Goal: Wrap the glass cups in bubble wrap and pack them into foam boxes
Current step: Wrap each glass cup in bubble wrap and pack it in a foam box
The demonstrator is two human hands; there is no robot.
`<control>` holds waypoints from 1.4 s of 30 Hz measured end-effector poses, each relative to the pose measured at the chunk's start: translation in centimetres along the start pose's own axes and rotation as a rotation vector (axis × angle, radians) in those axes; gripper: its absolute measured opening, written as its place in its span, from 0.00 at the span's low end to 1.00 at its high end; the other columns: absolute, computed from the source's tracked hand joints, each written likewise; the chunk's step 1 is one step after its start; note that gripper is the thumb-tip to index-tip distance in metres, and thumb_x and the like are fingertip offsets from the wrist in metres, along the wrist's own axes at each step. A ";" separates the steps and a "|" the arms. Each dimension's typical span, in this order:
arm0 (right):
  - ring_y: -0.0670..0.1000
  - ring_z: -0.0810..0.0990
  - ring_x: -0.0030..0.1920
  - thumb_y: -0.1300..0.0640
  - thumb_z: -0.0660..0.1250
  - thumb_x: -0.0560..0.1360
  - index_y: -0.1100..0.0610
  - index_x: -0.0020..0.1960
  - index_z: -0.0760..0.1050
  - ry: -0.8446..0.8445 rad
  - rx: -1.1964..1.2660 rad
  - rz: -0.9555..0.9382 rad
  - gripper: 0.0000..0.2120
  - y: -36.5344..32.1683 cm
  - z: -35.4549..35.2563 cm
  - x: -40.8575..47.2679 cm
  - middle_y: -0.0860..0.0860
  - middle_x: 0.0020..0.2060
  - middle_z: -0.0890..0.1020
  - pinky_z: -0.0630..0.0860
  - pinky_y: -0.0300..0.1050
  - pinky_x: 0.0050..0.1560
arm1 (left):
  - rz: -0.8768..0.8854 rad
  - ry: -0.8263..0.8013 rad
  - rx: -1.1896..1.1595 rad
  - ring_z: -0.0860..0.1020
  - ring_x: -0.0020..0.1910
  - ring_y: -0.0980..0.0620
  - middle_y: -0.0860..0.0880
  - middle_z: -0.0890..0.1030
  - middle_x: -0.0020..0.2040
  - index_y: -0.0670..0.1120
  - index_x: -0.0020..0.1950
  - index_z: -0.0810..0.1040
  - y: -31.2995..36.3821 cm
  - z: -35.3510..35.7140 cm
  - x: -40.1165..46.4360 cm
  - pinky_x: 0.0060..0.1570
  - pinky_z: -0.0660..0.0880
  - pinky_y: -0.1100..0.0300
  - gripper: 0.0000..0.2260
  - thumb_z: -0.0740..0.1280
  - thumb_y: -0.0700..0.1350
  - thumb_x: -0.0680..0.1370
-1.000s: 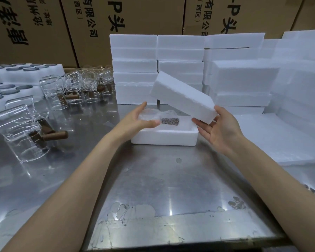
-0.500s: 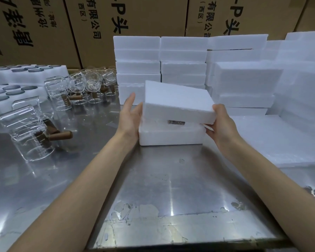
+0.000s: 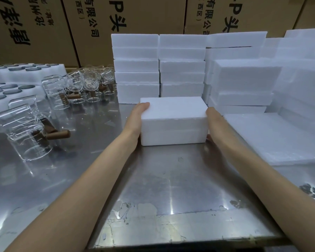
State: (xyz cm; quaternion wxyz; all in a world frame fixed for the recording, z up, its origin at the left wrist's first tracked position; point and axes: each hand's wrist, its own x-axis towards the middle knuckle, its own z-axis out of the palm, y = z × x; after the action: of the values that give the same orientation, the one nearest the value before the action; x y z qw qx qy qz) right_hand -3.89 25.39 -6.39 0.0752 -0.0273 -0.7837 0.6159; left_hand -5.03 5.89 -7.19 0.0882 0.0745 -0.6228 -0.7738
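A closed foam box [image 3: 173,120] sits mid-bench [image 3: 153,179], lid on. The left hand [image 3: 137,117] presses flat against its left side, fingers straight; the right hand [image 3: 214,120] lies flat against its right side. Glass cups [image 3: 25,128] lie at left, and stacked foam boxes [image 3: 182,66] stand on the far side.

Packing warehouse: stacked cartons [image 3: 116,24], foam boxes [image 3: 182,70], steel table [image 3: 162,188].
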 end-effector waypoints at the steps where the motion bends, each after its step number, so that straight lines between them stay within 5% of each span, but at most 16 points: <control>1: 0.54 0.69 0.43 0.51 0.50 0.76 0.54 0.42 0.64 -0.012 0.023 0.005 0.10 0.1 0.0 0.0 0.53 0.40 0.69 0.65 0.48 0.45 | -0.021 0.008 0.016 0.80 0.55 0.45 0.45 0.82 0.57 0.47 0.55 0.80 0.0 -0.1 0.1 0.60 0.73 0.52 0.11 0.64 0.51 0.77; 5: 0.51 0.75 0.54 0.46 0.50 0.74 0.54 0.50 0.71 -0.007 0.021 0.023 0.16 0.2 0.2 0.3 0.49 0.49 0.76 0.71 0.58 0.64 | -0.053 0.024 -0.006 0.79 0.48 0.46 0.45 0.82 0.52 0.48 0.49 0.79 0.1 -0.1 0.1 0.53 0.73 0.54 0.07 0.65 0.50 0.77; 8: 0.53 0.74 0.48 0.46 0.51 0.73 0.54 0.47 0.70 -0.014 0.014 0.038 0.15 0.2 0.3 0.6 0.51 0.45 0.74 0.70 0.60 0.65 | -0.062 0.027 -0.021 0.79 0.47 0.46 0.44 0.82 0.50 0.47 0.47 0.79 0.1 0.2 0.0 0.55 0.73 0.53 0.07 0.64 0.49 0.77; 10: 0.60 0.77 0.56 0.47 0.51 0.75 0.62 0.54 0.72 -0.023 -0.003 0.049 0.22 0.3 0.2 0.9 0.60 0.54 0.78 0.69 0.62 0.65 | -0.073 0.023 -0.026 0.79 0.45 0.46 0.45 0.82 0.49 0.47 0.47 0.78 0.0 0.4 -0.1 0.53 0.74 0.53 0.07 0.64 0.49 0.78; 12: 0.66 0.71 0.63 0.49 0.50 0.76 0.69 0.63 0.66 -0.043 0.002 0.041 0.26 0.2 0.2 1.3 0.65 0.63 0.72 0.67 0.67 0.64 | -0.073 0.015 -0.021 0.79 0.42 0.47 0.46 0.81 0.46 0.47 0.47 0.77 -0.1 0.4 -0.2 0.47 0.74 0.56 0.07 0.63 0.49 0.79; 14: 0.63 0.65 0.66 0.51 0.51 0.76 0.69 0.64 0.64 -0.046 0.005 0.018 0.25 0.1 0.2 1.4 0.66 0.63 0.70 0.68 0.65 0.64 | -0.077 0.020 -0.025 0.78 0.40 0.48 0.47 0.81 0.45 0.47 0.47 0.77 -0.1 0.5 -0.2 0.45 0.74 0.57 0.07 0.62 0.48 0.79; 15: 0.61 0.63 0.67 0.51 0.52 0.75 0.68 0.64 0.66 -0.054 0.025 0.003 0.25 0.0 0.3 1.5 0.66 0.62 0.71 0.70 0.60 0.64 | -0.082 0.024 -0.027 0.78 0.40 0.48 0.46 0.81 0.45 0.47 0.47 0.77 0.0 0.4 -0.3 0.46 0.73 0.56 0.07 0.62 0.48 0.79; 16: 0.42 0.63 0.55 0.50 0.52 0.75 0.62 0.63 0.70 -0.065 0.044 -0.012 0.23 -0.1 0.2 1.6 0.63 0.60 0.75 0.71 0.53 0.62 | -0.090 0.027 -0.031 0.78 0.41 0.47 0.46 0.81 0.45 0.47 0.47 0.77 0.1 0.4 -0.4 0.47 0.73 0.56 0.07 0.63 0.48 0.78; 17: 0.53 0.77 0.56 0.49 0.53 0.76 0.51 0.59 0.76 -0.074 0.051 -0.026 0.18 -0.1 0.3 1.8 0.54 0.57 0.79 0.71 0.50 0.62 | -0.098 0.026 -0.037 0.78 0.41 0.47 0.46 0.81 0.44 0.47 0.46 0.77 0.1 0.4 -0.5 0.48 0.73 0.55 0.07 0.63 0.49 0.78; 19: 0.48 0.76 0.58 0.47 0.53 0.79 0.37 0.50 0.77 -0.089 0.060 -0.042 0.14 -0.2 0.2 2.1 0.39 0.53 0.80 0.71 0.50 0.63 | -0.110 0.019 -0.050 0.79 0.40 0.47 0.47 0.82 0.42 0.47 0.44 0.77 0.1 0.5 -0.7 0.47 0.74 0.55 0.07 0.63 0.49 0.77; 24: 0.49 0.71 0.66 0.45 0.51 0.78 0.46 0.68 0.69 -0.083 0.028 -0.082 0.21 0.2 0.1 2.0 0.45 0.65 0.73 0.67 0.56 0.69 | -0.132 0.043 0.026 0.78 0.34 0.51 0.49 0.81 0.38 0.49 0.43 0.77 0.2 0.7 -0.9 0.35 0.72 0.61 0.10 0.63 0.54 0.77; 28: 0.49 0.73 0.64 0.47 0.52 0.79 0.46 0.65 0.72 -0.073 0.018 -0.087 0.18 0.3 0.3 2.3 0.45 0.63 0.76 0.68 0.56 0.67 | -0.122 0.033 0.112 0.80 0.44 0.49 0.48 0.83 0.48 0.50 0.49 0.78 0.2 0.5 -1.0 0.46 0.75 0.57 0.12 0.62 0.56 0.77; 31: 0.48 0.73 0.63 0.46 0.52 0.78 0.46 0.64 0.73 -0.057 0.058 -0.088 0.18 0.4 0.2 2.3 0.44 0.62 0.76 0.69 0.56 0.67 | -0.125 0.004 0.040 0.81 0.43 0.49 0.49 0.85 0.43 0.50 0.47 0.79 0.3 0.7 -1.2 0.54 0.75 0.53 0.11 0.63 0.56 0.77; 36: 0.49 0.75 0.60 0.46 0.55 0.76 0.48 0.57 0.74 -0.039 0.092 -0.071 0.15 0.6 -0.4 2.3 0.45 0.60 0.77 0.70 0.58 0.66 | -0.123 -0.121 -0.044 0.83 0.33 0.54 0.51 0.85 0.38 0.48 0.52 0.80 0.9 0.8 -1.7 0.28 0.75 0.66 0.13 0.65 0.56 0.76; 39: 0.50 0.76 0.55 0.47 0.56 0.76 0.46 0.52 0.74 -0.016 0.080 -0.078 0.10 0.7 -0.5 2.6 0.44 0.57 0.77 0.71 0.58 0.65 | -0.127 -0.126 -0.001 0.84 0.45 0.52 0.49 0.85 0.51 0.51 0.61 0.78 1.2 1.3 -2.3 0.40 0.80 0.60 0.21 0.71 0.58 0.71; 42: 0.49 0.75 0.61 0.45 0.56 0.75 0.47 0.59 0.74 -0.006 0.094 -0.058 0.16 0.9 -0.5 2.4 0.43 0.59 0.77 0.71 0.57 0.65 | -0.139 -0.093 0.010 0.81 0.54 0.47 0.48 0.80 0.61 0.53 0.69 0.71 1.1 1.2 -2.4 0.54 0.79 0.50 0.34 0.74 0.56 0.64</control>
State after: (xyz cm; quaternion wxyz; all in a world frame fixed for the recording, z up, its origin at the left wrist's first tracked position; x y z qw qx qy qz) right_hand -6.26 26.44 -6.93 0.0919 0.0007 -0.7545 0.6498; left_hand -2.89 7.41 -5.87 0.0046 0.0819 -0.6233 -0.7777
